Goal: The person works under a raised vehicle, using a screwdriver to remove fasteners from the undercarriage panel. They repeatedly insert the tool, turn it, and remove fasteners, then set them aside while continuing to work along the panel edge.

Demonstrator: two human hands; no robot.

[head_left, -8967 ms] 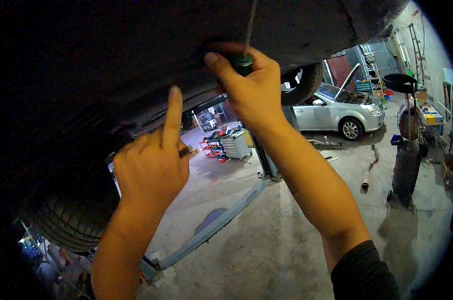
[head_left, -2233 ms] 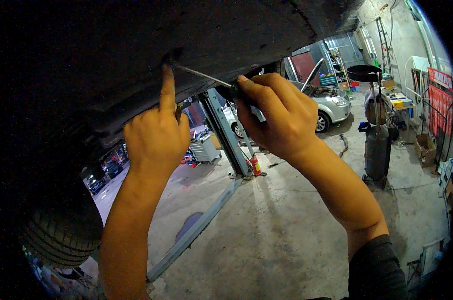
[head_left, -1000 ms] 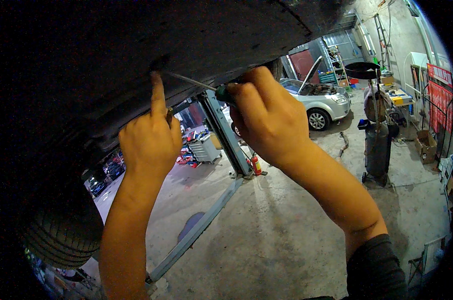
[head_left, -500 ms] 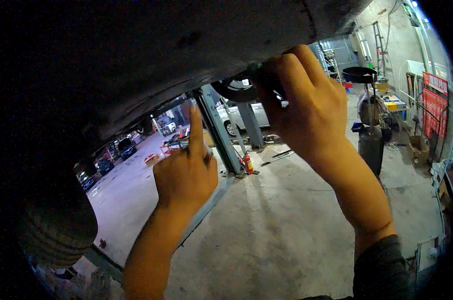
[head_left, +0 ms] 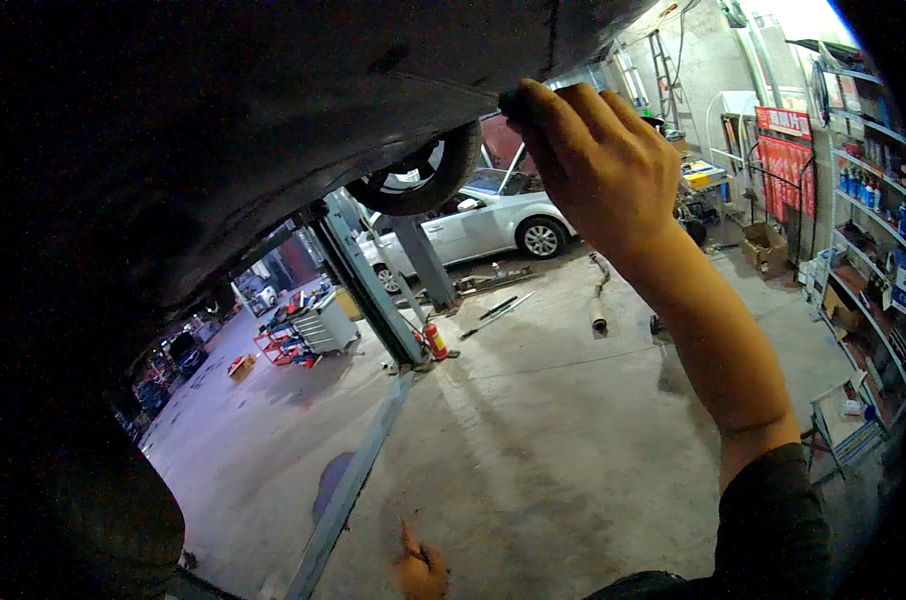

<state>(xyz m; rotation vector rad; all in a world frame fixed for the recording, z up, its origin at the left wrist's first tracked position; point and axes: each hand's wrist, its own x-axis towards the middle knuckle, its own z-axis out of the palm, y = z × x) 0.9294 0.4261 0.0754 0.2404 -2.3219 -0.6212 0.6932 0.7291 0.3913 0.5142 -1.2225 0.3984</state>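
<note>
The dark underside of a raised car (head_left: 303, 90) fills the top of the head view. My right hand (head_left: 608, 165) reaches up to its edge, fingers closed around a small dark piece (head_left: 514, 104). The piece sits at or against the lower edge of the body; its kind is hidden by shadow and fingers. Down at the bottom of the view is my left hand (head_left: 421, 572), small and somewhat blurred. Its index finger points upward while the others curl, and I see nothing held in it.
A wheel (head_left: 423, 180) hangs from the raised car. Beyond stand a lift post (head_left: 368, 285), a fire extinguisher (head_left: 435, 341) and a silver car (head_left: 473, 230). A tool cabinet (head_left: 325, 325) is at left, shelves (head_left: 868, 190) at right. A pipe (head_left: 599, 300) lies on the floor.
My left hand has dropped from near the underside to the bottom of the view. The view has swung right, showing the silver car and shelves. My right hand stays up at the edge.
</note>
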